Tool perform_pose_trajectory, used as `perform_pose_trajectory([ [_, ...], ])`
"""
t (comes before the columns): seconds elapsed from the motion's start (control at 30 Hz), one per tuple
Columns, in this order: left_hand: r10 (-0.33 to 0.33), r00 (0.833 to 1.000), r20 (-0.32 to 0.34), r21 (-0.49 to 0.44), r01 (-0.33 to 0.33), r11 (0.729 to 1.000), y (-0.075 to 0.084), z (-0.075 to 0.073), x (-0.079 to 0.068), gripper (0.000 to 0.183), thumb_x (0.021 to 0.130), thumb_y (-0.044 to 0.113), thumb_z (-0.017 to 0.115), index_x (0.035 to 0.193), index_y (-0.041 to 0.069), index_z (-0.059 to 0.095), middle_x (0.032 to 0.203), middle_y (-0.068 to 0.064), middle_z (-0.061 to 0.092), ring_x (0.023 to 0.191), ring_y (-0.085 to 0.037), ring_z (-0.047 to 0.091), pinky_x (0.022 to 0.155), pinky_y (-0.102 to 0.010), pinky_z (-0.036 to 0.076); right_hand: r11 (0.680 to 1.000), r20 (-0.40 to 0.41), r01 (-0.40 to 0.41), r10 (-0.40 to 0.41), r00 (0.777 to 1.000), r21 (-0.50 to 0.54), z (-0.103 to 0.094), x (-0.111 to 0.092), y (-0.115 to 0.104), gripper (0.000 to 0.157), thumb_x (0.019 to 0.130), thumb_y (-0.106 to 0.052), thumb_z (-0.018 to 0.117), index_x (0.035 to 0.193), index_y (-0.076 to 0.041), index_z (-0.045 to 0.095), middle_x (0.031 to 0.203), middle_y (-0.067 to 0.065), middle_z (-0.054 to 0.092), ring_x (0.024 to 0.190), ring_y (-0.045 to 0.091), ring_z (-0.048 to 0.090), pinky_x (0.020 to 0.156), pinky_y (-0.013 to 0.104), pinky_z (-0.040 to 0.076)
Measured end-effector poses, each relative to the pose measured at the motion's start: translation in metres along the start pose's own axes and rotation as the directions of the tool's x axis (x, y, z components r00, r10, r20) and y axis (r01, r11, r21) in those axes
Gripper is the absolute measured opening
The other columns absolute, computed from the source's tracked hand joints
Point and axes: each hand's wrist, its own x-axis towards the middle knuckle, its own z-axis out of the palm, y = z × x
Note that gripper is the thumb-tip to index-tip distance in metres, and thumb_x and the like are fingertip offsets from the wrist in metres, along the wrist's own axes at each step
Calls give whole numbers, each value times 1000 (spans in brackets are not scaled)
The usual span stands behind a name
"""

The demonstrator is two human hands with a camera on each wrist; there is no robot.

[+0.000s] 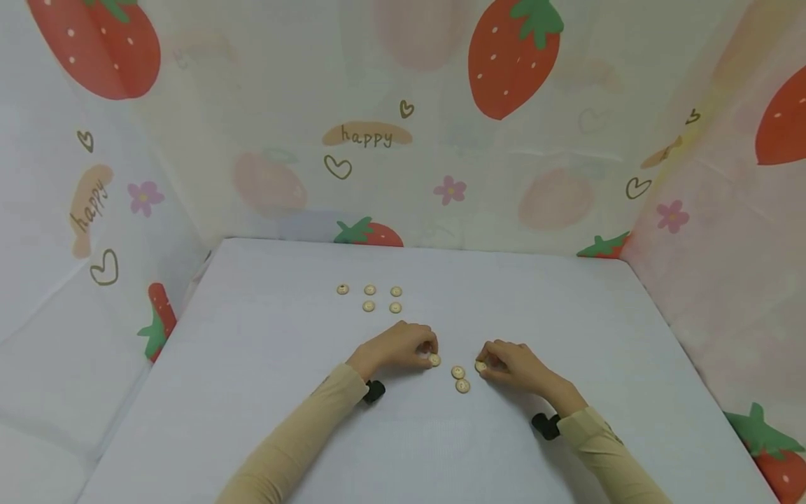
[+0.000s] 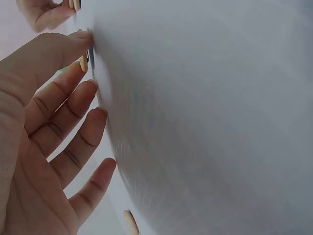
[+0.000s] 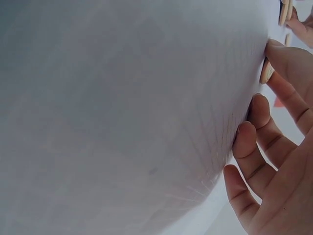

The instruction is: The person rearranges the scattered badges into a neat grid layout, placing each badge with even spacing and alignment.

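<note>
My left hand [image 1: 399, 346] pinches a pale wooden button [image 1: 435, 360] between thumb and index finger, low over the white table. In the left wrist view that button [image 2: 83, 62] shows edge-on at the fingertips, the other fingers loosely bent. Across from it, my right hand [image 1: 518, 367] holds a similar button [image 1: 481, 366] by thumb and index finger; its rim [image 3: 266, 71] shows in the right wrist view. Between the hands lie two more buttons, an upper one [image 1: 457, 372] and a lower one [image 1: 462, 386], close together.
Farther back on the white table [image 1: 535, 301], left of centre, several buttons lie in two rows: three behind, including a left one [image 1: 343, 289], and two in front, including a right one [image 1: 395, 307]. Strawberry-printed cloth [image 1: 283, 105] rises behind and at both sides.
</note>
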Motion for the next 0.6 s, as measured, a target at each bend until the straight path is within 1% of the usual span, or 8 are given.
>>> perform_pose_trajectory([
  [0.3, -33, 999, -12, -37, 32, 999, -6, 1, -7, 15, 82, 31, 69, 94, 25, 62, 91, 12, 57, 83, -4, 52, 79, -22, 44, 1000, -3, -2, 2, 1000, -4, 1, -1, -1, 18, 85, -27, 66, 100, -19, 60, 83, -9, 55, 77, 7, 49, 70, 33, 36],
  [0.43, -37, 999, -36, -46, 36, 998, -10, 0, -11, 15, 82, 31, 69, 94, 25, 62, 90, 13, 57, 82, -3, 52, 77, -22, 44, 1000, -2, -5, 5, 1000, -11, 1, 0, -1, 18, 85, -27, 66, 100, -19, 59, 82, -9, 55, 77, 7, 49, 70, 33, 36],
  [0.6, -51, 997, -66, -71, 46, 996, -14, -5, -16, 15, 83, 31, 68, 95, 24, 63, 88, 12, 57, 80, -5, 52, 74, -23, 43, 1000, -6, -7, 7, 1000, -9, 0, -1, 0, 18, 85, -27, 66, 100, -19, 59, 80, -9, 53, 74, 7, 46, 70, 33, 34],
])
